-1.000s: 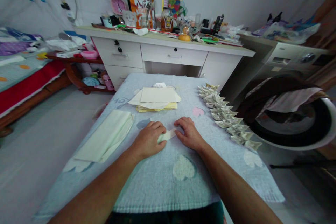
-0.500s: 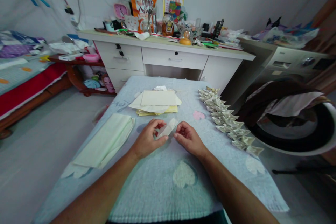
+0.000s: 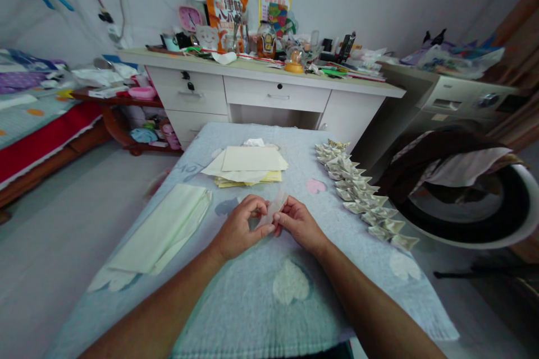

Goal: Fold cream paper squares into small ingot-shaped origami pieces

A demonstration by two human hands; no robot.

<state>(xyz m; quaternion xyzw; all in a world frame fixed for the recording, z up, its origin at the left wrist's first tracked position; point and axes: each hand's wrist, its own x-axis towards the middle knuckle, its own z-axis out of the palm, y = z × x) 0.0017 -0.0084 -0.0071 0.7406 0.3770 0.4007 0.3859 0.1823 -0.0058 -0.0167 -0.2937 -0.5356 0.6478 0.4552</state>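
Note:
A small folded strip of whitish paper (image 3: 275,204) is held between my two hands above the blue cloth-covered table (image 3: 236,308). My left hand (image 3: 242,225) pinches its left side with thumb and fingers. From the right, my right hand (image 3: 298,223) grips the other edge between thumb and forefinger. Beyond the hands lies a stack of cream and yellow paper sheets (image 3: 250,159). Left of my left hand rests a folded pale green sheet (image 3: 162,230). Several folded paper pieces with pointed tips (image 3: 357,188) stand in rows on the right of the table.
A white desk (image 3: 278,92) covered with jars, a snack bag and other clutter stands behind the table. To the right is a washing machine (image 3: 446,102) with its door open and clothes hanging out. A bed (image 3: 42,129) stands at the left.
My right hand has closed onto the paper strip, where before it was just beside it. The strip is more upright and the hands are closer together. The view has shifted slightly.

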